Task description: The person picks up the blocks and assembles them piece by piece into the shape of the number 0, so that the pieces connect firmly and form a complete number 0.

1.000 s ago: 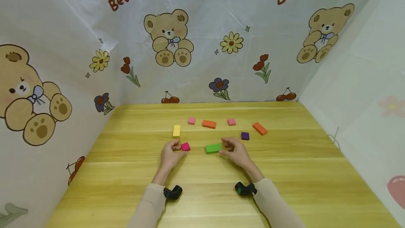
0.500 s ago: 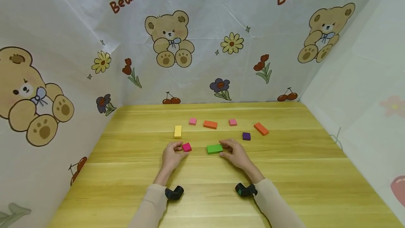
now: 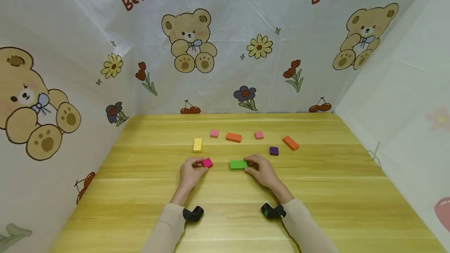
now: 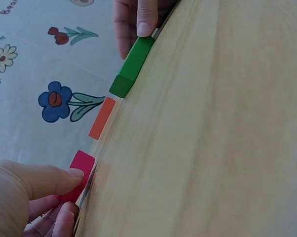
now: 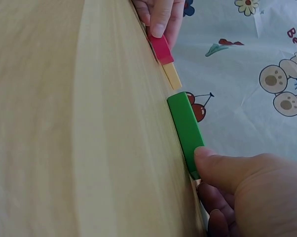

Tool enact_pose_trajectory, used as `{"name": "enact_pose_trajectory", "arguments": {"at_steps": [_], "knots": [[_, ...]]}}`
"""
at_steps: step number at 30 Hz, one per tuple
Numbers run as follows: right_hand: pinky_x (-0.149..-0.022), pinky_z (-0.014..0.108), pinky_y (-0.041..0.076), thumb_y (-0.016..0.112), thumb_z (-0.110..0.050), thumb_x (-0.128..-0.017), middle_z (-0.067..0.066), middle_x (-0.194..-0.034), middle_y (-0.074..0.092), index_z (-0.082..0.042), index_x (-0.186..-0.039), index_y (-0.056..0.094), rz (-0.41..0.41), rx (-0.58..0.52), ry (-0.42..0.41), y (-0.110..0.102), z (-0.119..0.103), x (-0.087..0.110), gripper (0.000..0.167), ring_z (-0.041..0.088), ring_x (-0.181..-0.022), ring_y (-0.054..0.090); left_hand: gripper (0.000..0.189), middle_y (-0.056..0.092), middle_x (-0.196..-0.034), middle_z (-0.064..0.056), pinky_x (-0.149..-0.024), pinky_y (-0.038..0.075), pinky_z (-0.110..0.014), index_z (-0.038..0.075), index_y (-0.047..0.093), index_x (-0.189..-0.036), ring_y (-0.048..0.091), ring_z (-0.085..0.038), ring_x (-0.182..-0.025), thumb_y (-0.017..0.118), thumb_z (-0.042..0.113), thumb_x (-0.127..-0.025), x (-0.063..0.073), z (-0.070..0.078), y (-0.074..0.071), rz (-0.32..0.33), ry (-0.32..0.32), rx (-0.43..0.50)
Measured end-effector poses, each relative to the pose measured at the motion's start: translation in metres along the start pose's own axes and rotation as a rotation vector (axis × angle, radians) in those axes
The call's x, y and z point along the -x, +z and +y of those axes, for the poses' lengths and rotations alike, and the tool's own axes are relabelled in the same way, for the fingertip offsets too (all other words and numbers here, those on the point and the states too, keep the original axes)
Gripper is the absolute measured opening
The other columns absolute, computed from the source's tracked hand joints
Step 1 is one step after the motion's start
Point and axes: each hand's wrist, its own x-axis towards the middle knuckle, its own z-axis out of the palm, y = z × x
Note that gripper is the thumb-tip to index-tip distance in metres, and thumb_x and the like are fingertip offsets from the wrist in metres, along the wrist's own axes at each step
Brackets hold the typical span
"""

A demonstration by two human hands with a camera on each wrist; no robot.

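Observation:
In the head view my left hand point(image 3: 190, 173) pinches a small magenta block point(image 3: 207, 163) that lies on the table. The left wrist view shows its thumb on the near side of that magenta block point(image 4: 79, 175), with the other fingers partly hidden behind. To the right, a longer green block point(image 3: 238, 165) lies nearly level across the table. My right hand point(image 3: 263, 171) pinches its right end between thumb and fingers. In the right wrist view the thumb presses on the end of the green block point(image 5: 185, 131). A gap separates the two held blocks.
Beyond the hands lie a yellow block point(image 3: 197, 145), a pink block point(image 3: 214, 134), an orange block point(image 3: 233, 138), a second pink block point(image 3: 259, 135), a purple block point(image 3: 274, 151) and a second orange block point(image 3: 290, 143). A bear-print cloth point(image 3: 225, 81) hangs behind the wooden table point(image 3: 225, 221).
My right fingers have drawn in on the green block's end, and the block has turned slightly to lie more level. My left fingers have closed in on the magenta block. The view shifts slightly.

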Motion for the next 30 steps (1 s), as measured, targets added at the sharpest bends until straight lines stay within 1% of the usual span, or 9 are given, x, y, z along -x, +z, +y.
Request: {"name": "enact_pose_trajectory", "arguments": {"at_steps": [3,5,7,10,14,16,24,30], "knots": [[-0.075,0.026,0.052,0.073,-0.006,-0.086,0.008,-0.106,0.067,-0.003,-0.116,0.070,0.001,0.002,-0.003,0.000,0.000,0.001,0.030,0.020,-0.090,0.062,0.031,0.065,-0.094,-0.015,-0.070,0.057,-0.021,-0.003,0.072,-0.106,0.065,-0.020,-0.083,0.079,-0.003,-0.076,0.001,-0.001,-0.001,-0.005,-0.021,0.053],[-0.075,0.027,0.053,0.073,-0.006,-0.085,0.008,-0.106,0.067,-0.004,-0.114,0.070,0.002,-0.001,-0.005,0.000,-0.001,0.001,0.029,0.021,-0.090,0.063,0.031,0.065,-0.094,-0.015,-0.069,0.056,-0.019,-0.003,0.072,-0.106,0.065,-0.017,-0.081,0.079,-0.003,-0.076,0.001,-0.001,-0.002,-0.005,-0.031,0.068],[-0.076,0.027,0.053,0.073,-0.006,-0.085,0.008,-0.106,0.067,-0.004,-0.113,0.071,0.001,-0.004,-0.007,0.000,-0.001,0.002,0.028,0.021,-0.090,0.064,0.031,0.066,-0.093,-0.014,-0.067,0.055,-0.017,-0.003,0.072,-0.106,0.064,-0.015,-0.078,0.079,-0.003,-0.076,0.003,-0.001,-0.003,-0.005,-0.032,0.069],[-0.076,0.028,0.054,0.074,-0.005,-0.085,0.008,-0.105,0.068,-0.004,-0.113,0.071,-0.004,-0.001,-0.012,-0.001,-0.003,0.003,0.028,0.021,-0.090,0.064,0.030,0.066,-0.090,-0.013,-0.065,0.053,-0.015,-0.002,0.072,-0.105,0.062,-0.013,-0.075,0.079,-0.003,-0.075,0.006,0.002,-0.004,0.000,-0.053,0.071],[-0.074,0.026,0.052,0.074,-0.005,-0.084,0.007,-0.102,0.068,-0.004,-0.112,0.071,-0.008,0.013,-0.018,-0.002,-0.005,0.005,0.028,0.019,-0.088,0.063,0.030,0.067,-0.088,-0.013,-0.064,0.051,-0.015,-0.002,0.072,-0.104,0.061,-0.012,-0.073,0.079,-0.003,-0.075,0.011,0.006,-0.004,-0.009,-0.078,0.068],[-0.073,0.024,0.051,0.074,-0.006,-0.084,0.006,-0.102,0.068,-0.004,-0.112,0.072,-0.016,0.014,-0.015,-0.003,-0.006,0.008,0.028,0.018,-0.087,0.063,0.030,0.067,-0.088,-0.014,-0.064,0.052,-0.016,-0.003,0.072,-0.104,0.061,-0.011,-0.072,0.079,-0.002,-0.075,0.014,0.006,-0.004,-0.020,-0.080,0.064],[-0.074,0.024,0.051,0.076,-0.007,-0.083,0.006,-0.103,0.069,-0.004,-0.112,0.072,-0.041,0.006,-0.045,-0.003,-0.010,0.014,0.029,0.018,-0.088,0.064,0.032,0.068,-0.085,-0.012,-0.063,0.052,-0.017,-0.002,0.073,-0.104,0.062,-0.011,-0.069,0.081,-0.002,-0.073,0.024,0.007,-0.004,-0.051,-0.062,0.046],[-0.075,0.026,0.052,0.076,-0.008,-0.083,0.006,-0.103,0.069,-0.004,-0.111,0.072,-0.060,0.014,-0.082,-0.002,-0.014,0.019,0.028,0.018,-0.088,0.063,0.032,0.069,-0.086,-0.013,-0.063,0.053,-0.017,-0.002,0.073,-0.104,0.063,-0.013,-0.071,0.081,-0.002,-0.073,0.031,0.009,-0.003,-0.070,-0.020,0.020]]}}
